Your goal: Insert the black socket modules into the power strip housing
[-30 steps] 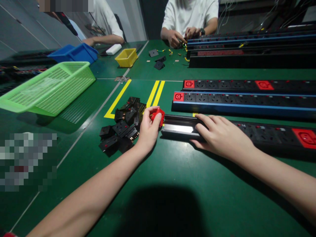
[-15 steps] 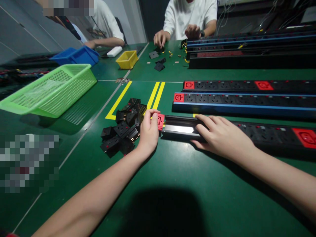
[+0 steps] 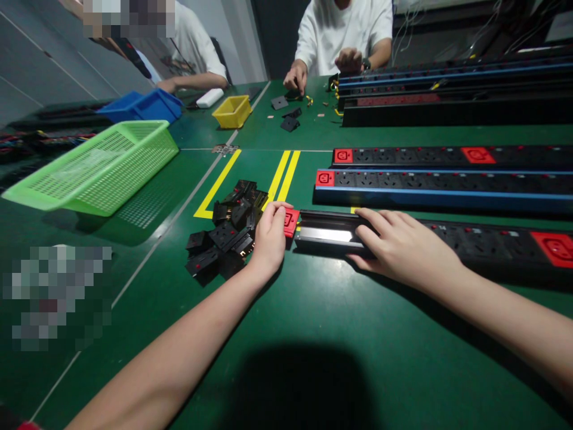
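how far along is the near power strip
Done: two filled strips lie behind, and the near strip holds sockets on its right part. In hand: the left hand holds a red socket at the strip's open end; the right hand rests on the strip. Left: the bare channel, with loose black sockets beside.

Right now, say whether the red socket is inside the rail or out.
Mostly out: the red socket shows beyond the rail's open end, in the left hand.

Worktable: long flat bench with a dark green matte top (image 3: 313, 334), marked with yellow tape lines (image 3: 282, 173) and thin pale seams (image 3: 134, 275). Left side: grey panelled wall (image 3: 40, 65). Far end: pale plain wall (image 3: 237, 30) beside a dark upright panel (image 3: 273, 36). Lighting: dim, with a soft sheen on the tabletop.
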A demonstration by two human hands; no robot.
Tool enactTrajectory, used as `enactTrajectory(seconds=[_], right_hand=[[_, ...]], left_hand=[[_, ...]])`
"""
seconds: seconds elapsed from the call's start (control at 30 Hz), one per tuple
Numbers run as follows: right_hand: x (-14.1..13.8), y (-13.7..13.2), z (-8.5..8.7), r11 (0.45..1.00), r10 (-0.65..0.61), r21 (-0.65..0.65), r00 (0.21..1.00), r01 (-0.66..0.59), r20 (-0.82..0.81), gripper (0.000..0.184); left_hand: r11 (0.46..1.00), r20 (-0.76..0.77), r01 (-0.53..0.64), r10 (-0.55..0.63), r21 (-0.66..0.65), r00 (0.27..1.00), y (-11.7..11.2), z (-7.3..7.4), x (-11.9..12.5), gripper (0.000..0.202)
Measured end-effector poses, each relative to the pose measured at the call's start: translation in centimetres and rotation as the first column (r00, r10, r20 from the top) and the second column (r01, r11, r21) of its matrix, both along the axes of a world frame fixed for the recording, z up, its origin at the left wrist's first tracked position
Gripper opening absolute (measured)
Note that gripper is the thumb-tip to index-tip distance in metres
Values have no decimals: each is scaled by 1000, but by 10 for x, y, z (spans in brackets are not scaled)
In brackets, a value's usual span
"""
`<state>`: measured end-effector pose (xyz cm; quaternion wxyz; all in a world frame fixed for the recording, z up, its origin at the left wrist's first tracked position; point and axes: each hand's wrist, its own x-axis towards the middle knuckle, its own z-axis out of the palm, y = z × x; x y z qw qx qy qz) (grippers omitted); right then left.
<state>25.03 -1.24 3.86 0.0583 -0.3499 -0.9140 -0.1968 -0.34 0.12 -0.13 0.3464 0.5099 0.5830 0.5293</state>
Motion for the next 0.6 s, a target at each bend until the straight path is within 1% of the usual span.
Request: enactTrajectory(seconds=[0.2, 0.27, 0.37, 0.5, 0.6], right_hand=[[1, 0, -1, 1000, 1, 2, 1000, -1, 5, 38], [1, 1, -1, 1000, 0, 4, 1000, 0, 2, 37], [1, 1, -1, 1000, 1, 6, 1000, -1, -1, 37], [1, 1, -1, 1000, 7, 5, 1000, -7, -1, 37], [1, 1, -1, 1000, 7, 6, 1000, -7, 1, 38]], left_hand=[[999, 55, 37, -38, 16, 998, 2, 0, -3, 24], [998, 81, 69, -69, 6, 994, 1, 1, -2, 26], [995, 58, 99, -99, 7, 993, -1, 1, 0, 30], [999, -41, 15, -14, 32, 999, -3, -1, 2, 29], [999, -99, -3, 8, 46, 995, -5, -2, 3, 29]])
